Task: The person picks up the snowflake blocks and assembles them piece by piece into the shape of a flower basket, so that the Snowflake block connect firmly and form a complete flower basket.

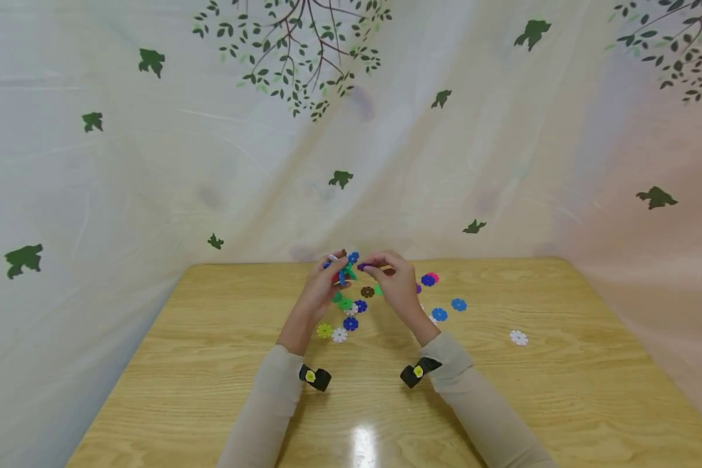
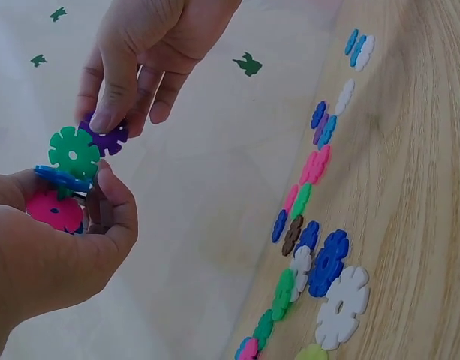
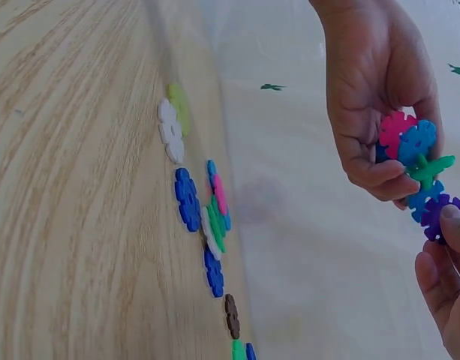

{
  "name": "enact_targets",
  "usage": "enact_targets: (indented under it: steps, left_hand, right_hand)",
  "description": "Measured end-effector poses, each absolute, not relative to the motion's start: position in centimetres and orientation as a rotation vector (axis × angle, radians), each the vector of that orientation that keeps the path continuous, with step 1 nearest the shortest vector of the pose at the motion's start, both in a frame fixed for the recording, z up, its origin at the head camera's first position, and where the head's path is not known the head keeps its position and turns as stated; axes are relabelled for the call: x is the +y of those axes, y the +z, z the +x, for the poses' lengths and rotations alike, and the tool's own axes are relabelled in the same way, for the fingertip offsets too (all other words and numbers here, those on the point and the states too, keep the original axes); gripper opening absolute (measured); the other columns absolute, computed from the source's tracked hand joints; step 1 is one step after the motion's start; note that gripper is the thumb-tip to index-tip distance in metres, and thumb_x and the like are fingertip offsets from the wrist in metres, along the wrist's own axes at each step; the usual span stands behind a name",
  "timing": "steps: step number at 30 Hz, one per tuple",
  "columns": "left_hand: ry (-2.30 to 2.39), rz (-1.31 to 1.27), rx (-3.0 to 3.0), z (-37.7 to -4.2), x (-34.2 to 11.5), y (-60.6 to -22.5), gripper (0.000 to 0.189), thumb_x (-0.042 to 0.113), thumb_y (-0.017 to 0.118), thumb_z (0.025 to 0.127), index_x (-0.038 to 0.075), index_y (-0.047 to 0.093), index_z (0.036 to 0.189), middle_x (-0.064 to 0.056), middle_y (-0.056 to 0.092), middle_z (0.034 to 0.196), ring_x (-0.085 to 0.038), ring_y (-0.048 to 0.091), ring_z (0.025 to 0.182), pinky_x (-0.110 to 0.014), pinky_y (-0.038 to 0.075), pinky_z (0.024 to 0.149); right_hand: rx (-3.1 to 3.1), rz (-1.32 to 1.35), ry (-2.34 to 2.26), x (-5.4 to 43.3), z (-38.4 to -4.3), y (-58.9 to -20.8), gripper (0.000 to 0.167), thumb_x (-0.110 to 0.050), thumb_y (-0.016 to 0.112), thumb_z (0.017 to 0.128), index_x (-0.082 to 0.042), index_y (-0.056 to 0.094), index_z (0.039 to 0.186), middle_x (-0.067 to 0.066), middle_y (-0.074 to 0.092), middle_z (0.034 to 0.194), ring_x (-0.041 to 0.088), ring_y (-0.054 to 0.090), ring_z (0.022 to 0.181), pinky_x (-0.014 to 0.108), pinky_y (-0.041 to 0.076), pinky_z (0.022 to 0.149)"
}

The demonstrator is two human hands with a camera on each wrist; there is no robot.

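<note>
My left hand (image 1: pixel 317 291) grips a cluster of interlocked plastic flower-shaped discs above the far part of the table. In the left wrist view the cluster shows a green disc (image 2: pixel 70 153), a blue disc (image 2: pixel 61 178) seen edge-on and a pink disc (image 2: pixel 48 210) near the palm. Between thumb and fingers, my right hand (image 1: pixel 400 286) pinches a purple notched disc (image 2: pixel 112 142). The purple disc's edge overlaps the green disc in the left wrist view; in the right wrist view it lies against a light-blue disc (image 3: pixel 423 201) of the cluster. Fingers hide part of the cluster.
Loose flower discs lie scattered on the wooden table (image 1: pixel 210 364) beneath and around the hands, among them a yellow one (image 1: pixel 324 331), a brown one (image 1: pixel 367 292) and a white one (image 1: pixel 519 338) off to the right. A printed curtain (image 1: pixel 257 162) hangs behind the table's far edge.
</note>
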State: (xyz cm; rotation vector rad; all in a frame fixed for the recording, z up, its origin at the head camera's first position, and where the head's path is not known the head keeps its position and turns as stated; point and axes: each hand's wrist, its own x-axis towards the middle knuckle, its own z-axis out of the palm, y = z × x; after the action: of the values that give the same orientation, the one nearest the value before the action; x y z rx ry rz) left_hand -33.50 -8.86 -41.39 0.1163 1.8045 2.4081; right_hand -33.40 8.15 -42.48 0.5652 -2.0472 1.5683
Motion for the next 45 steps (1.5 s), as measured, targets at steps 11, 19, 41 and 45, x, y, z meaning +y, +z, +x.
enact_targets:
  steps: [11, 19, 41, 45]
  left_hand:
    - [2.349, 0.197, 1.791, -33.0, -8.2, -41.4, 0.044, 0.019, 0.051, 0.107, -0.005, 0.044, 0.143, -0.006, 0.055, 0.112, -0.012, 0.058, 0.091, -0.021, 0.054, 0.076]
    - [2.373, 0.250, 1.740, -32.6, -7.5, -41.4, 0.039, 0.017, 0.049, 0.108, -0.004, 0.043, 0.140, -0.007, 0.053, 0.117, -0.012, 0.057, 0.096, -0.022, 0.054, 0.078]
    - [2.545, -0.013, 1.640, -33.6, -9.7, -40.6, 0.038, 0.011, 0.059, 0.103, 0.007, 0.052, 0.140, 0.004, 0.052, 0.112, -0.006, 0.049, 0.085, -0.018, 0.044, 0.069]
    - [2.572, -0.034, 1.586, -33.6, -9.7, -40.4, 0.034, 0.010, 0.055, 0.104, 0.008, 0.050, 0.138, 0.001, 0.050, 0.115, -0.006, 0.052, 0.090, -0.020, 0.052, 0.075]
  right_hand:
    - [-2.034, 0.574, 1.523, 7.4, -30.3, -39.7, 0.006, 0.008, 0.073, 0.088, 0.009, 0.072, 0.094, 0.024, 0.072, 0.094, 0.039, 0.069, 0.087, 0.020, 0.053, 0.073]
    - [-1.940, 0.556, 1.478, 7.0, -30.0, -40.0, 0.005, 0.013, 0.073, 0.085, 0.009, 0.073, 0.088, 0.025, 0.070, 0.088, 0.039, 0.067, 0.080, 0.022, 0.055, 0.069]
    - [-2.554, 0.797, 1.382, 14.4, -33.7, -38.9, 0.017, -0.012, 0.071, 0.097, -0.003, 0.075, 0.110, 0.015, 0.076, 0.103, 0.025, 0.070, 0.091, 0.028, 0.059, 0.078]
    - [-2.764, 0.893, 1.242, 17.7, -34.2, -39.5, 0.014, -0.008, 0.071, 0.095, -0.001, 0.074, 0.106, 0.015, 0.075, 0.099, 0.025, 0.070, 0.089, 0.035, 0.060, 0.081]
